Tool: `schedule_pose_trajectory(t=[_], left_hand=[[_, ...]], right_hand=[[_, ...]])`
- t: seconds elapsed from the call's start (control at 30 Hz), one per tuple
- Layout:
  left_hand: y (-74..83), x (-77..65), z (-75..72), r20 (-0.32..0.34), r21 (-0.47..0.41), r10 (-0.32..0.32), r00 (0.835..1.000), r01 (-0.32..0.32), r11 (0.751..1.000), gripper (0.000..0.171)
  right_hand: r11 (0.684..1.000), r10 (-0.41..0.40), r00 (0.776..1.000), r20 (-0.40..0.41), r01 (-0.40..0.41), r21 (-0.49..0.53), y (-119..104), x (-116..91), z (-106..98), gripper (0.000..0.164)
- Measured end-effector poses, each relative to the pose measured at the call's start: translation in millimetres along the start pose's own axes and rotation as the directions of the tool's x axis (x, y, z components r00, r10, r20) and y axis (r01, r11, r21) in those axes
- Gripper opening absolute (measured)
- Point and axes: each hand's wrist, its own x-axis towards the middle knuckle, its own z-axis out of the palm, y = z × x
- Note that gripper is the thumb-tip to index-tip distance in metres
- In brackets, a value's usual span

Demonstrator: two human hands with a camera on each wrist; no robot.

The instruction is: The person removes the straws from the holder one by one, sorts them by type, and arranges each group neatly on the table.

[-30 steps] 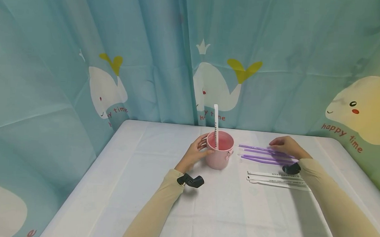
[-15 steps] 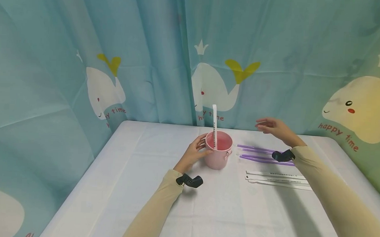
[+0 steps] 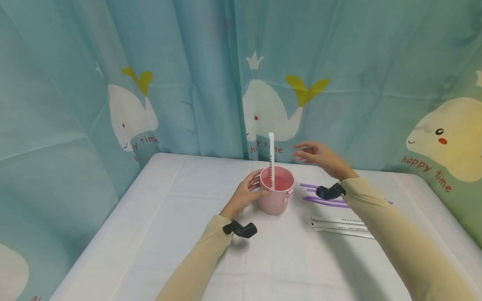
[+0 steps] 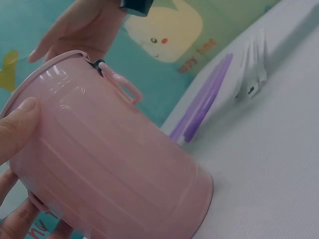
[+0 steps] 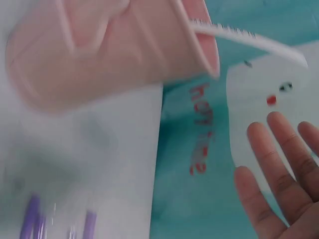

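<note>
My left hand point(image 3: 245, 196) grips the side of a pink bucket point(image 3: 274, 202) standing on the table, and its thumb point(image 4: 20, 124) lies just below the rim. Out of the bucket leans a slim white wrapped stick point(image 3: 271, 162) with dark lettering, its top well above the rim. To the right of and above the bucket, my right hand point(image 3: 320, 158) is in the air, holding nothing. In the right wrist view its fingers point(image 5: 274, 167) are extended and apart, beyond the stick's free end. A small loop handle point(image 4: 122, 84) hangs at the bucket's side.
Several purple sticks point(image 3: 328, 204), some in clear wrapping, lie right of the bucket, partly hidden by my right forearm. Nearer me are several white wrapped sticks point(image 3: 338, 226). A whale-print curtain point(image 3: 211, 78) hangs behind the table's point(image 3: 205, 255) far edge.
My right hand has risen from over the purple sticks and moved left toward the bucket. My left hand has kept its hold on the bucket.
</note>
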Motion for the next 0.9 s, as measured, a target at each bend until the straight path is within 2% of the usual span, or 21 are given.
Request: schedule_pose_trajectory(t=[0.23,0.5,0.7,0.9], left_hand=[[-0.2,-0.8,-0.2,-0.003,0.005,-0.007,1.0,0.007,1.0,0.069],[-1.3,-0.2,-0.5,0.003,-0.006,-0.02,1.0,0.02,1.0,0.069],[-1.3,-0.3,0.1,0.004,-0.018,-0.026,1.0,0.026,0.999,0.07],[6.0,-4.4,-0.8,0.027,-0.018,-0.026,0.999,0.027,0.999,0.071]], right_hand=[[1.0,0.022,0.999,0.049,-0.021,-0.011,-6.3,15.9,27.5,0.048],[0.993,0.059,0.998,0.035,-0.055,-0.108,-7.0,25.1,52.6,0.041],[0.993,0.052,0.998,0.04,-0.048,-0.11,-5.5,29.7,63.9,0.029],[0.996,0.038,0.999,0.02,-0.036,-0.084,-3.1,31.5,67.0,0.028]])
